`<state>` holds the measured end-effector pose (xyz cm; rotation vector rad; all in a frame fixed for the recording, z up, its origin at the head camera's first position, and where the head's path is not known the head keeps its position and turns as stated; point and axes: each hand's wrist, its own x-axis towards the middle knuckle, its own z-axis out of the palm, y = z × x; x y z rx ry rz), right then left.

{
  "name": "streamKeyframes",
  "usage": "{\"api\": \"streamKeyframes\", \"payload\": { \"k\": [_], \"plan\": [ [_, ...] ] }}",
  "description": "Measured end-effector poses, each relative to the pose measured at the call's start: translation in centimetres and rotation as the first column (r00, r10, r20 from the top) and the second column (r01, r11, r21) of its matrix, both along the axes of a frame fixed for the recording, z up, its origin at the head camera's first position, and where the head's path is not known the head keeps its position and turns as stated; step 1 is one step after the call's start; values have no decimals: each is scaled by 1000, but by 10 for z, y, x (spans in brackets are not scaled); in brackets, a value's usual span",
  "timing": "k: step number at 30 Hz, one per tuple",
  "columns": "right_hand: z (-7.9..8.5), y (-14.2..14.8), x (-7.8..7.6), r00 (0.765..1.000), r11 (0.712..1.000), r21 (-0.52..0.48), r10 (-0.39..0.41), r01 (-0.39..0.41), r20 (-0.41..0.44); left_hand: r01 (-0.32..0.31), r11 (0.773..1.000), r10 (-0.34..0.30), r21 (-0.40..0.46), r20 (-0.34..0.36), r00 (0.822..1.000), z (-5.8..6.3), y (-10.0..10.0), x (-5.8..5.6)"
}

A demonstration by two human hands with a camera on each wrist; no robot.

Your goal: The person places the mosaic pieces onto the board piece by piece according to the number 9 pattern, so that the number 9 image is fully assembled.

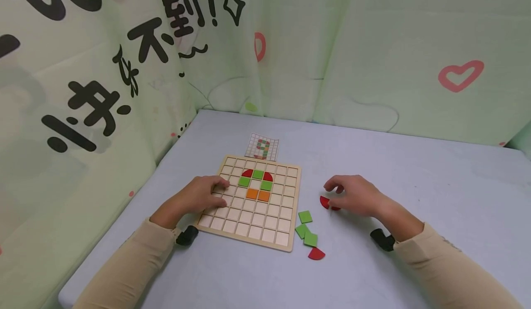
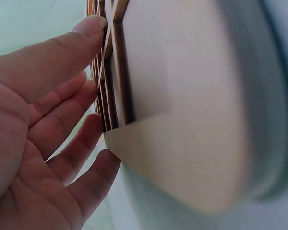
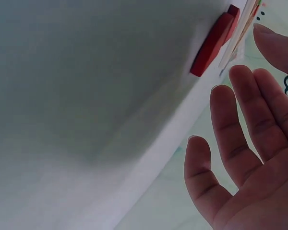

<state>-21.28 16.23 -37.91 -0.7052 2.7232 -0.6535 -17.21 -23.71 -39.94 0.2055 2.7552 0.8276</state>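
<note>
A wooden grid board [image 1: 253, 219] lies on the table, bearing two red quarter-round tiles [image 1: 268, 177], three green square tiles [image 1: 258, 174] and two orange square tiles [image 1: 263, 195]. My left hand [image 1: 201, 194] is at the board's left side, its fingers loosely bent. In the left wrist view the fingertips reach the grid and rim of the board [image 2: 187, 143]. Right of the board, my right hand [image 1: 356, 196] hovers with spread, relaxed fingers and holds nothing. Just under it lie red tiles [image 1: 324, 202], partly hidden by the thumb; the right wrist view shows two red tiles [image 3: 212, 47] there.
Three loose green squares [image 1: 305, 217] and a red quarter-round [image 1: 316, 253] lie along the board's right side. A printed pattern card [image 1: 271, 143] lies at its far edge. A curtain [image 1: 373, 46] with black lettering and hearts hangs behind and left of the table [image 1: 415, 175].
</note>
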Motion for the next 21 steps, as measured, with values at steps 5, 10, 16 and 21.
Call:
{"api": "streamKeyframes", "payload": {
  "k": [5, 10, 16, 21],
  "plan": [
    [-2, 6, 2, 1000, 1000, 6, 13, -13, -8, 2, 1000, -2, 2, -2, 1000, 1, -1, -1],
    [-3, 10, 2, 1000, 999, 21, 28, -28, -1, 2, 1000, -2, 2, 0, 1000, 1, -1, 0],
    [-5, 11, 4, 999, 999, 17, 46, -46, 1, 2, 1000, -2, 4, 0, 1000, 2, 0, 0],
    [-6, 8, 4, 999, 998, 24, 52, -52, 5, -3, 1000, 3, 11, 6, 1000, 3, 0, 1]
  ]
}}
